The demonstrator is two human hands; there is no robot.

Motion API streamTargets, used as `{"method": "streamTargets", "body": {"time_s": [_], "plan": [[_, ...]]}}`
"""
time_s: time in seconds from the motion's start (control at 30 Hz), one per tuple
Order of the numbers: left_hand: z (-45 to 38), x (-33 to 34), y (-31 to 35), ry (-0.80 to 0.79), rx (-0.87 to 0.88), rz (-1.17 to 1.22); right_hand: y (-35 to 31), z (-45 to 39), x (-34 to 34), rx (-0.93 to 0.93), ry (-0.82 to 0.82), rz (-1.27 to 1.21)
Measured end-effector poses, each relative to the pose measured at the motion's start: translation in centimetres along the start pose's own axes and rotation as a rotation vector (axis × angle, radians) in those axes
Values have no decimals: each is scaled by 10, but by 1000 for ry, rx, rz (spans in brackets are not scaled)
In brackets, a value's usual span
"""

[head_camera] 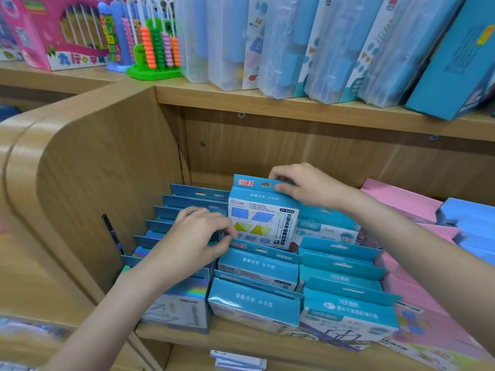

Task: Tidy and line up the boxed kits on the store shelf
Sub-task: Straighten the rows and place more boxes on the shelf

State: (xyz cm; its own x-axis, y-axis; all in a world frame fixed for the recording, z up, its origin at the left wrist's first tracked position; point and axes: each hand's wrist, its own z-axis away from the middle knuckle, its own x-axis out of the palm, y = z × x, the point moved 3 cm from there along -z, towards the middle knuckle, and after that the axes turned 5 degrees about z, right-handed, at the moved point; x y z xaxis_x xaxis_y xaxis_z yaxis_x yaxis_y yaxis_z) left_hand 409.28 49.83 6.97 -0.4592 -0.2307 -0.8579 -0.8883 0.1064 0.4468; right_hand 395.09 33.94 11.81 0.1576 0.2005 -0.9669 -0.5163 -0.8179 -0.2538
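Several blue boxed kits stand in three rows on the wooden shelf point(241, 341). In the middle row one kit point(261, 220) with shape pictures on its front is raised above the others. My right hand point(302, 186) pinches its hanging tab at the top. My left hand point(198, 234) grips the top edge of the kit point(257, 263) just in front of it, at that kit's left corner. The left row point(184, 207) has holographic-edged boxes, partly hidden under my left arm. The right row point(345, 274) leans back in line.
Pink boxes point(401, 202) and pale blue boxes point(471, 218) lie to the right of the rows. A curved wooden side panel point(101, 170) bounds the shelf on the left. The upper shelf holds clear plastic cases point(267, 41), a green abacus point(156, 49) and a pink toy box point(61, 33).
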Motion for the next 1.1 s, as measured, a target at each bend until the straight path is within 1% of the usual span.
{"method": "streamTargets", "body": {"time_s": [0.1, 0.2, 0.33, 0.47, 0.6, 0.67, 0.77, 0.8, 0.83, 0.9, 0.97, 1.1], "plan": [[-2, 1, -3, 30, -20, 8, -3, 1, 6, -39, -42, 18], [-5, 0, -3, 108, -55, -11, -4, 3, 22, -47, -114, 58], [-7, 1, 1, 198, -117, -15, -1, 5, 30, -15, -116, 35], [-6, 2, 1, 204, -99, -8, -2, 10, 34, -48, -152, 30], [-1, -2, 2, 252, -33, 69, -1, 16, 35, -45, -128, 61], [3, -4, 3, 248, 10, 65, 0, 19, 30, -39, -88, -21], [6, -4, 0, 235, 23, 55, 3, 19, 11, 9, 110, -176], [7, -4, 1, 236, 23, 56, 5, 17, 6, 26, 169, -146], [7, -5, 1, 246, 28, 57, 8, 14, 5, 42, 189, -81], [8, -6, 4, 296, 52, 55, 15, 8, 12, 83, 105, 35], [10, -8, 5, 364, 75, 56, 22, 5, 26, 146, 17, 49], [21, -12, 2, 484, 115, 34, 23, 5, 34, 221, 61, 66]]}}
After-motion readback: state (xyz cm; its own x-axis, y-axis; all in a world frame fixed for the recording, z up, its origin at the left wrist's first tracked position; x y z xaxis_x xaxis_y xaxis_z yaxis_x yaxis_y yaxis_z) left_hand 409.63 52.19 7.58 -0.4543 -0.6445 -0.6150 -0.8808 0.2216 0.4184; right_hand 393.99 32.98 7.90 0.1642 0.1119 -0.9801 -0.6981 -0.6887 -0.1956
